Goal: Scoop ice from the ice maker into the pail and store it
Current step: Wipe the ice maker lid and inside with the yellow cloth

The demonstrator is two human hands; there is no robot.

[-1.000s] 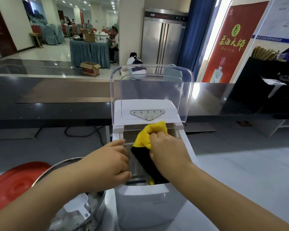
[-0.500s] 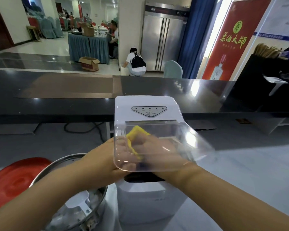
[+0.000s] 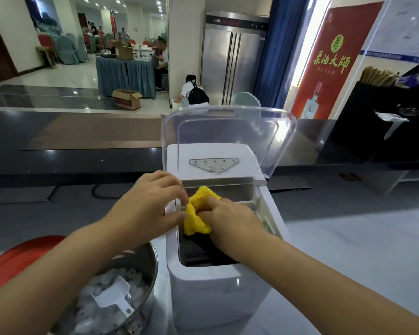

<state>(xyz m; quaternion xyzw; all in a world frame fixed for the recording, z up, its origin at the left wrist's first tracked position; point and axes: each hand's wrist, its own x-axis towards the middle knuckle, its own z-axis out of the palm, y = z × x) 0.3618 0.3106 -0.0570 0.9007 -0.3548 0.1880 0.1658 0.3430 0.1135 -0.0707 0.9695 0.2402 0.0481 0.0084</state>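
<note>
Gripping a bunched yellow cloth [image 3: 198, 211], the right hand [image 3: 230, 221] is reaching into the open top of the white ice maker [image 3: 215, 293] at the centre of the frame, with its fingers curling round the fabric. The left hand [image 3: 150, 206] is lying on the machine's left rim with its fingers stretching to the cloth's left edge and touching it. Whether they are pinching it cannot be told. The clear lid [image 3: 228, 131] is standing upright behind the opening, above the control panel [image 3: 214, 164]. At the lower left, just beside the ice maker, the metal pail [image 3: 146, 262] is holding ice [image 3: 102, 284], and a white scoop [image 3: 114, 298] is lying on top of it. A red round lid [image 3: 17, 257] is showing at the left edge, behind the pail.
</note>
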